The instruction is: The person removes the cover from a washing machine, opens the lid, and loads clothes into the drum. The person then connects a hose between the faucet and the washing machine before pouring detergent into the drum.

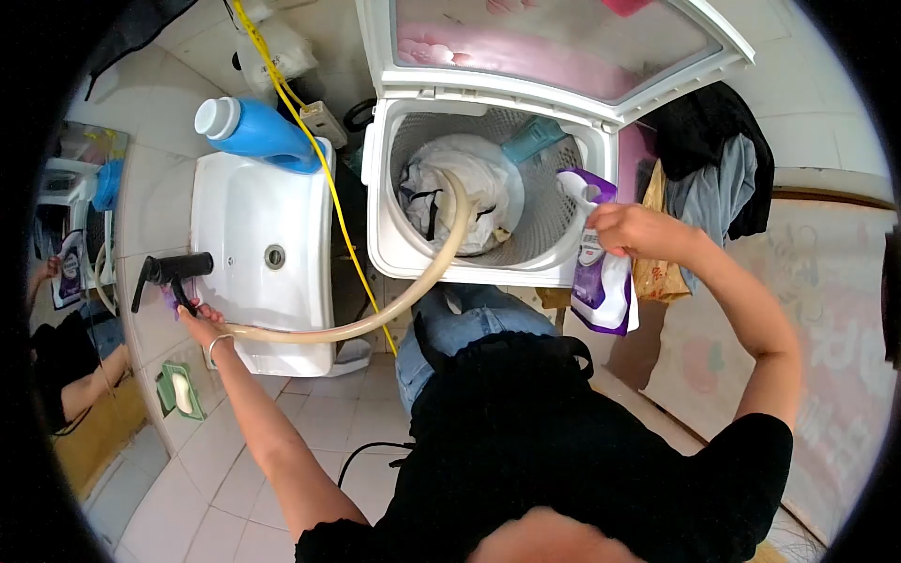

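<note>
My left hand (pixel 202 324) is closed around the end of a beige hose (pixel 413 296), just below the black faucet (pixel 178 269). The hose arcs across the sink and drops into the washing machine's open tub (pixel 554 211). White laundry with dark straps (pixel 446 192) lies in the tub, beside a translucent blue-green part on its wall (pixel 533 139). By the tub's right rim, my right hand (pixel 627 231) grips a purple and white pouch (pixel 601 277) near its upper end. Whether the pouch is unsealed I cannot tell.
The machine's lid (pixel 563 42) stands raised. A blue bottle with a white cap (pixel 258 134) lies on the back of the white sink (pixel 300 235). A yellow cable (pixel 338 202) runs between sink and machine. A green soap dish (pixel 180 390) hangs left; clothes (pixel 732 169) hang right.
</note>
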Available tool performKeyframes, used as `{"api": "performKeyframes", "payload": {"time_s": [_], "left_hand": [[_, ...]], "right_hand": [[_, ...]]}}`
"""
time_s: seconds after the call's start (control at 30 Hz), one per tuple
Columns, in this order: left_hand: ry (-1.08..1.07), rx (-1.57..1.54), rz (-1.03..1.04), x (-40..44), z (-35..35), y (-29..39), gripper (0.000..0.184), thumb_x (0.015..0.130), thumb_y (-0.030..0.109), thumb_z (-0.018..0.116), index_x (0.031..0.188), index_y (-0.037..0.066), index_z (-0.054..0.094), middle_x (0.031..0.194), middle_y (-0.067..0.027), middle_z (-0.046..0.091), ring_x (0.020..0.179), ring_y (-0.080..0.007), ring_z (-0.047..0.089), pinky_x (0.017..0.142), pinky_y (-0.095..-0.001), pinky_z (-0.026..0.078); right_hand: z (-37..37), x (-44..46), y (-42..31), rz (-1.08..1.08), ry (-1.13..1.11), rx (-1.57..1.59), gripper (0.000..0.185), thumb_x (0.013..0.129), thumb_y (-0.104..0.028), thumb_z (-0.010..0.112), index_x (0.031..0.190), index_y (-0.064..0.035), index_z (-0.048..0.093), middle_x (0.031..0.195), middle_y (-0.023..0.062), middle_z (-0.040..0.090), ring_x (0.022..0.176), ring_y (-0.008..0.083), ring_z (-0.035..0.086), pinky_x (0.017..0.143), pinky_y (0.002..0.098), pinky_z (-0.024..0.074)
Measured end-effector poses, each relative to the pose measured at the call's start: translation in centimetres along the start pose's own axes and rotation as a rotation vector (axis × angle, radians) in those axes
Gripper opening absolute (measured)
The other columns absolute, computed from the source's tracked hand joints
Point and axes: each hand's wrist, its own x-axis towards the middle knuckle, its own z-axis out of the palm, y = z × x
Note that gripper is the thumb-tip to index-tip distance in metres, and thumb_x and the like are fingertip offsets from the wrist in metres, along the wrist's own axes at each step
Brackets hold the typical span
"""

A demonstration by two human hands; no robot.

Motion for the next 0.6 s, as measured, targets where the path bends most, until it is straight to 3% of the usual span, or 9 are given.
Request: {"api": "performKeyframes", "payload": {"time_s": [0.13, 0.17, 0.27, 0.3, 0.33, 0.4, 0.43, 0.6], "left_hand": [[-0.012, -0.001, 0.000, -0.2, 0.2, 0.2, 0.038, 0.089, 0.051, 0.043, 0.083, 0.014, 0.048, 0.057, 0.0026, 0.035, 0.048, -0.0093, 0.030, 0.045, -0.0241, 0.025], [-0.002, 0.000, -0.006, -0.3, 0.3, 0.2, 0.038, 0.088, 0.051, 0.043, 0.083, 0.014, 0.048, 0.057, 0.0025, 0.035, 0.048, -0.0093, 0.030, 0.045, -0.0241, 0.024], [0.015, 0.008, -0.011, -0.9, 0.5, 0.4, 0.039, 0.088, 0.053, 0.043, 0.081, 0.015, 0.048, 0.058, 0.0033, 0.036, 0.049, -0.0087, 0.030, 0.046, -0.0234, 0.024], [0.019, 0.019, -0.011, -1.0, 0.6, 0.4, 0.039, 0.088, 0.054, 0.043, 0.080, 0.016, 0.048, 0.059, 0.0043, 0.036, 0.049, -0.0081, 0.031, 0.046, -0.0227, 0.025], [0.017, 0.021, -0.012, -1.0, 0.7, 0.3, 0.039, 0.088, 0.054, 0.043, 0.080, 0.016, 0.048, 0.059, 0.0043, 0.036, 0.049, -0.0081, 0.031, 0.046, -0.0227, 0.025], [0.030, 0.018, 0.026, -0.9, 0.8, 0.2, 0.039, 0.088, 0.054, 0.043, 0.080, 0.016, 0.048, 0.058, 0.0045, 0.035, 0.049, -0.0078, 0.031, 0.046, -0.0217, 0.023], [0.027, 0.019, 0.025, -0.8, 0.8, 0.1, 0.039, 0.088, 0.054, 0.043, 0.080, 0.016, 0.048, 0.058, 0.0045, 0.035, 0.049, -0.0078, 0.031, 0.046, -0.0217, 0.023], [-0.017, 0.016, -0.005, -0.4, 0.2, 0.0, 0.041, 0.087, 0.056, 0.044, 0.081, 0.016, 0.049, 0.059, 0.0048, 0.035, 0.050, -0.0079, 0.032, 0.048, -0.0231, 0.026]], "right_hand": [[0.9, 1.8, 2.9, -0.119, 0.094, -0.071, 0.023, 0.058, -0.002, 0.062, 0.055, -0.0044, 0.039, 0.071, 0.0108, 0.055, 0.091, 0.0324, 0.058, 0.082, 0.0378, 0.0480], [1.0, 2.1, 3.6, -0.101, 0.101, -0.017, 0.024, 0.059, -0.002, 0.061, 0.055, -0.0045, 0.038, 0.071, 0.0105, 0.056, 0.093, 0.0338, 0.059, 0.088, 0.0402, 0.0468], [0.8, 2.4, 5.5, -0.044, 0.108, -0.020, 0.023, 0.059, -0.001, 0.062, 0.055, -0.0047, 0.040, 0.071, 0.0101, 0.056, 0.097, 0.0337, 0.058, 0.088, 0.0405, 0.0461], [0.5, 2.7, 6.1, 0.008, 0.099, -0.082, 0.021, 0.059, 0.001, 0.062, 0.055, -0.0050, 0.042, 0.084, 0.0116, 0.061, 0.102, 0.0342, 0.056, 0.088, 0.0390, 0.0458], [0.7, 2.7, 6.6, 0.010, 0.100, -0.081, 0.021, 0.059, 0.001, 0.062, 0.055, -0.0050, 0.042, 0.084, 0.0116, 0.061, 0.102, 0.0342, 0.056, 0.088, 0.0390, 0.0458], [1.4, 2.6, 7.6, 0.073, 0.182, -0.118, 0.026, 0.056, 0.008, 0.064, 0.053, -0.0032, 0.041, 0.107, 0.0151, 0.060, 0.113, 0.0357, 0.050, 0.086, 0.0382, 0.0458], [1.5, 2.5, 8.0, 0.083, 0.173, -0.111, 0.025, 0.057, 0.010, 0.063, 0.055, -0.0034, 0.042, 0.123, 0.0181, 0.052, 0.115, 0.0377, 0.047, 0.087, 0.0381, 0.0456], [2.2, 2.1, 7.8, 0.284, 0.210, -0.056, 0.026, 0.062, 0.013, 0.060, 0.057, -0.0065, 0.044, 0.138, 0.0188, 0.039, 0.124, 0.0389, 0.040, 0.091, 0.0376, 0.0427]]}}
